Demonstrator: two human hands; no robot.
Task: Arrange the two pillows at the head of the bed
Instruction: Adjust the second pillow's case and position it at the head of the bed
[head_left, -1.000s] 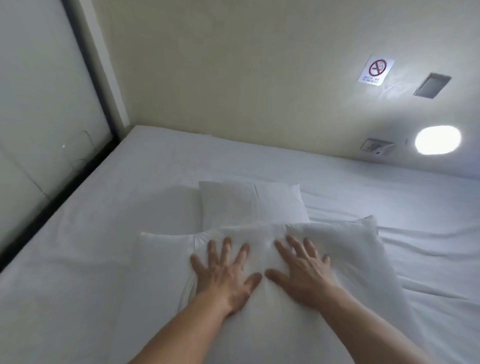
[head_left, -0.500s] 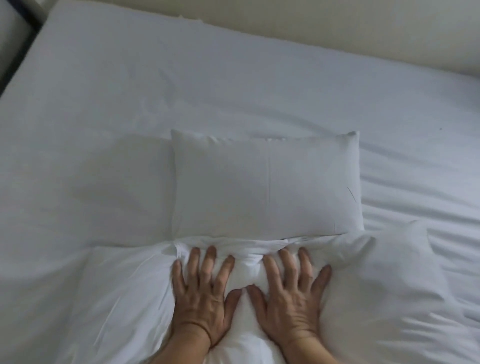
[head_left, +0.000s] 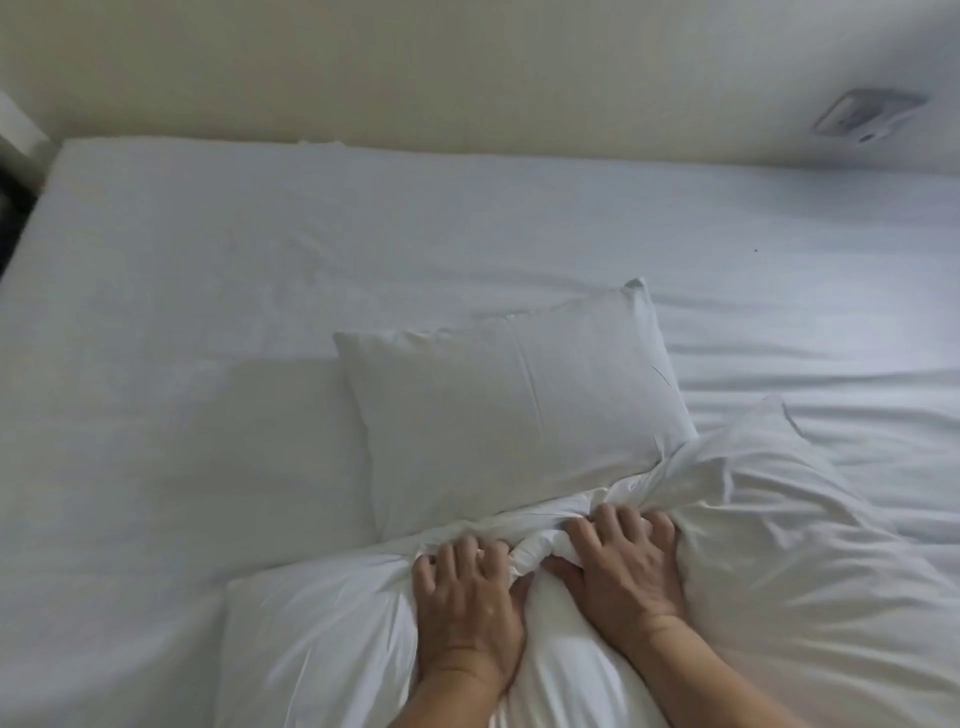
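Note:
Two white pillows lie on a white bed (head_left: 208, 249). The far pillow (head_left: 509, 410) lies flat near the middle of the mattress, slightly tilted. The near pillow (head_left: 779, 561) lies in front of it, its far edge overlapping the far pillow's near edge. My left hand (head_left: 465, 603) and my right hand (head_left: 621, 566) sit side by side on the near pillow's far edge, fingers curled and bunching the cover fabric between them. The fabric is creased around both hands.
A cream wall (head_left: 415, 67) runs along the far side of the bed. A wall fitting (head_left: 865, 117) sits at the upper right. A dark gap (head_left: 13, 208) shows at the bed's left edge. Bare sheet spreads left and right of the pillows.
My fingers went from flat and spread on the near pillow to curled, gathering its fabric. The view has shifted, and the near pillow looks more rumpled.

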